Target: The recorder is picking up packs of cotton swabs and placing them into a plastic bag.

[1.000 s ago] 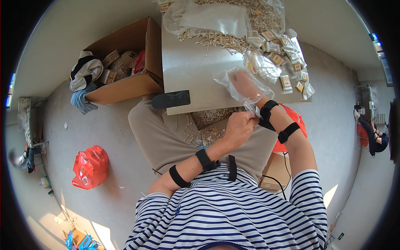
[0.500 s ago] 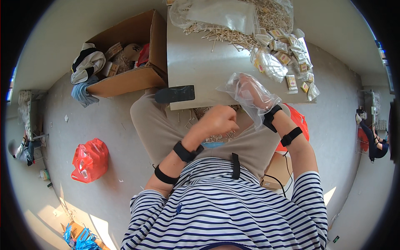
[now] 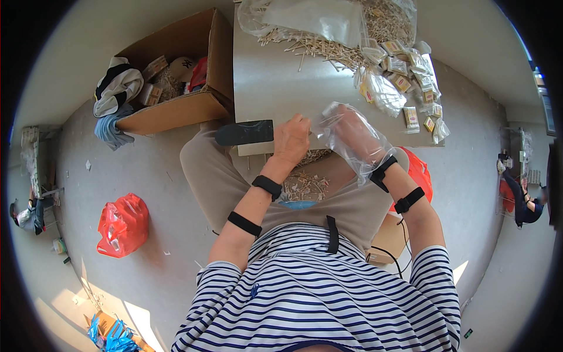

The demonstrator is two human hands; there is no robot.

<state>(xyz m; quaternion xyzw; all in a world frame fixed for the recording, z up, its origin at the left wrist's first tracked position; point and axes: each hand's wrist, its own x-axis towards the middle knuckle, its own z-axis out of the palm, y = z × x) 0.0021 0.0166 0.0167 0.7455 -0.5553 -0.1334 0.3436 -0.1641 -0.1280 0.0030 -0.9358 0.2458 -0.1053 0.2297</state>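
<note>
Red plastic bag, lower left of the frame, on the grey floor, well apart from the work. Open cardboard box, upper left, holding folded cloth and small packets, just beside the table's left edge. Pale table, upper centre; its near edge runs across the frame above the person's lap. Dark flat object, long axis left to right, lying at the table's near left corner, just left of the left hand; its kind is not clear. Left hand, centre, knuckles up at the table's near edge, fingertips touching the mouth of the clear plastic bag; whether they pinch the film or only press it cannot be told. The bag lies directly right of that hand, its long axis running from the upper left down to the lower right. Right hand is inside the bag, seen only through the film, so its grip is unclear. Loose wooden sticks, upper centre, heaped with small packets at upper right. More sticks lie in the lap below the table edge, partly hidden. Orange-red bag at right, mostly hidden behind the right forearm.
</note>
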